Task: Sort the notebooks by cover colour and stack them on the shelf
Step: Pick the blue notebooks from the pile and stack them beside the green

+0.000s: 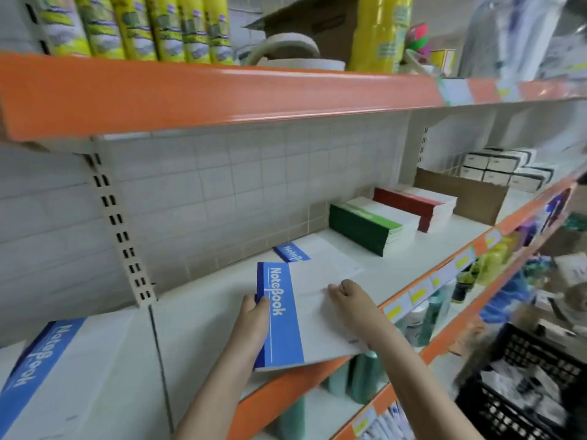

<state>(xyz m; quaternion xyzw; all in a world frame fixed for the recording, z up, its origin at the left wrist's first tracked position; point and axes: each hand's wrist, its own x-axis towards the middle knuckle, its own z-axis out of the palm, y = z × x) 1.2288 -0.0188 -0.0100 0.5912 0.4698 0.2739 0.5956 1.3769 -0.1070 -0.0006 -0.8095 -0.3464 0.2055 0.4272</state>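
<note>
A blue-and-white notebook marked "NoteBook" hangs partly over the front edge of the white shelf. My left hand grips its blue spine side. My right hand rests on its white cover with curled fingers. Another blue notebook lies flat on the shelf just behind it. Further right stand a stack of green notebooks and a stack of red notebooks. One more blue notebook lies at the near left.
An orange-edged upper shelf overhangs, loaded with yellow cans, tape rolls and a cardboard box. A brown cardboard divider and small white boxes sit at the far right. Bottles fill the lower shelf. A black plastic crate stands bottom right.
</note>
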